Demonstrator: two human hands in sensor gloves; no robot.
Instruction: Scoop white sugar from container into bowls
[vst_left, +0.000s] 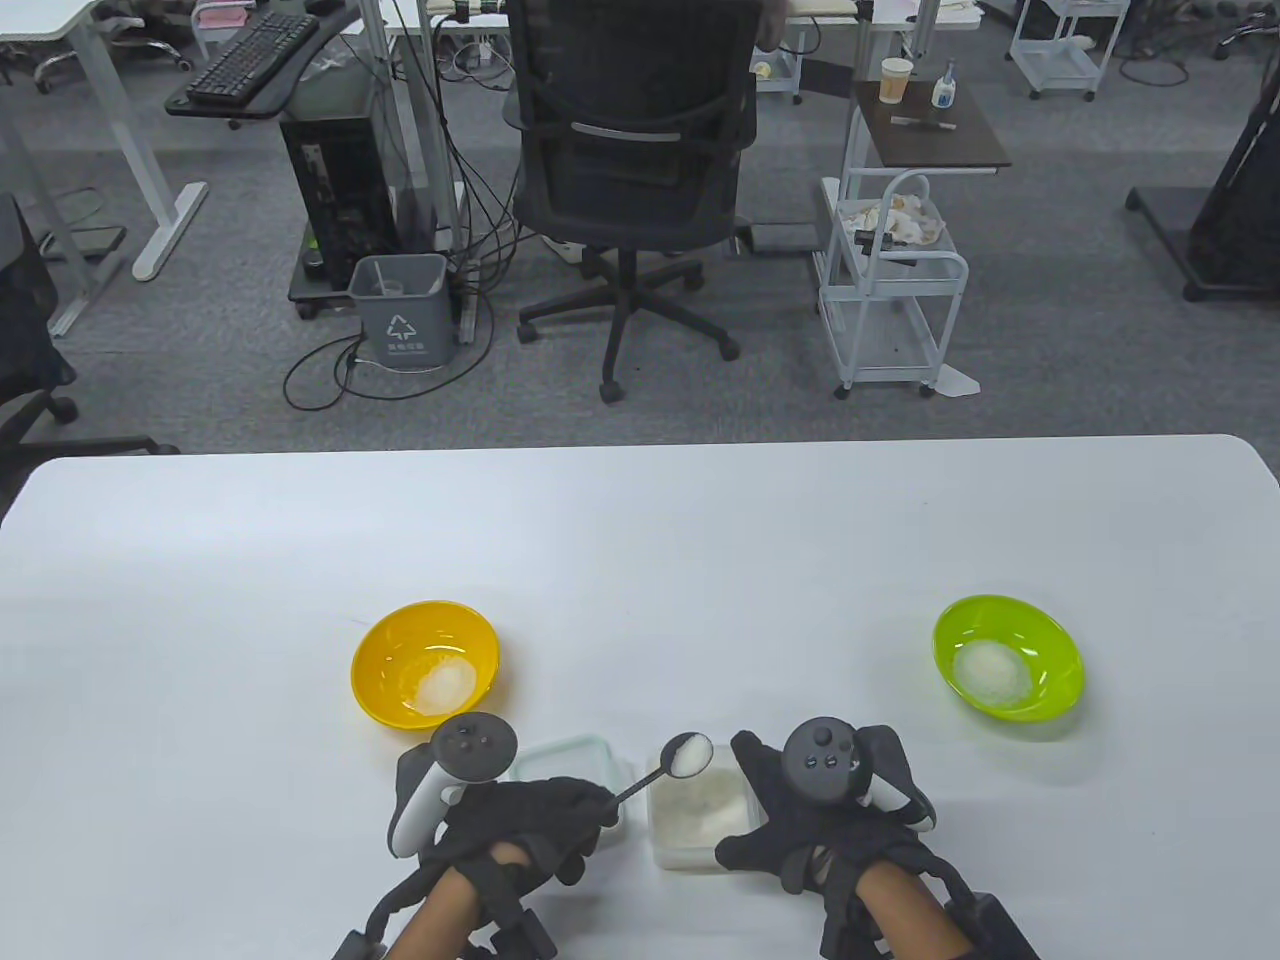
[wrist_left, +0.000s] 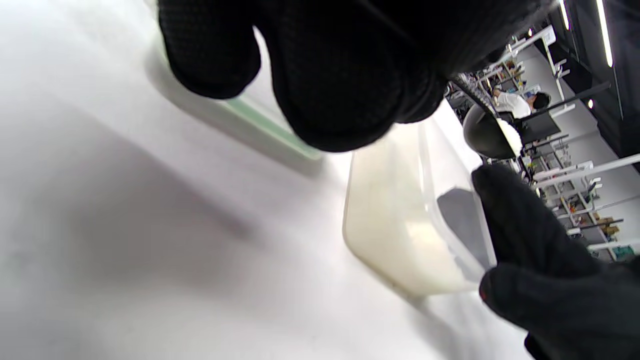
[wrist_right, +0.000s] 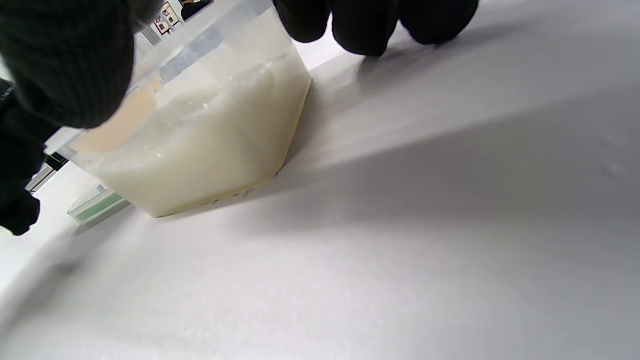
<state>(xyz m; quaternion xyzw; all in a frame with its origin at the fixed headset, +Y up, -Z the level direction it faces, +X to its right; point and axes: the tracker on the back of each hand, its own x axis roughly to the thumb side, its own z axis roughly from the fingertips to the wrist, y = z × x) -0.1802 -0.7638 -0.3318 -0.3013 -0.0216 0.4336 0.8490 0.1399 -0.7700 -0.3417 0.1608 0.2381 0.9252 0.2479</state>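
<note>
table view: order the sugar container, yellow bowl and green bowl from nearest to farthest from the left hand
1. sugar container, just right of the left hand, under the loaded spoon
2. yellow bowl, just beyond the hand, slightly left
3. green bowl, far right

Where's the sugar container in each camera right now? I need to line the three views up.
Table view: the sugar container sits bottom centre, between the hands.
Left wrist view: right of centre, below the gloved fingers.
Right wrist view: upper left, sugar showing through its wall.
Shared landmark: the green-rimmed lid beside it.
</note>
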